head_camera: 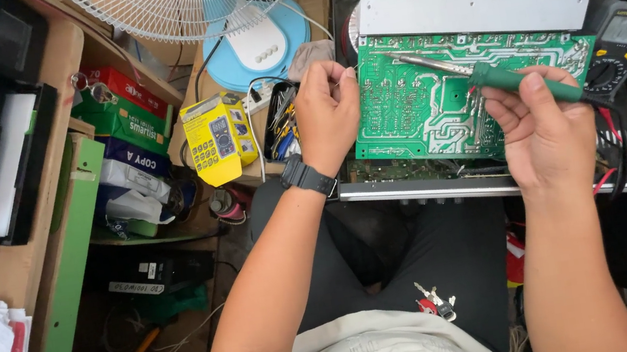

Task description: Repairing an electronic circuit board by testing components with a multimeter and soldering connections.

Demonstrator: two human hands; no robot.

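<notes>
right hand (543, 131): grip is wrapped around the green handle of a soldering iron (479, 75), held like a pen, metal tip angled up and left over the board.
left hand (327, 113): fingers pinched narrow at the board's left edge. Might be a thin bit of solder wire in there, honestly too fine to tell. Black watch on that wrist.
circuit board (434, 102): green, trace side up, sitting right between the two grips on top of an open metal chassis (494, 183).
multimeter (622, 47): just right of the iron-holding grip, leads trailing down.
fan (225, 9): up and left of the pinching grip, yellow box (218, 139) beside it.
doing it well, imo: brace the right wrist on the chassis edge, touch tip to pad and lead together, feed solder into the joint and not the tip, and keep that left thumb off the hot spot.
</notes>
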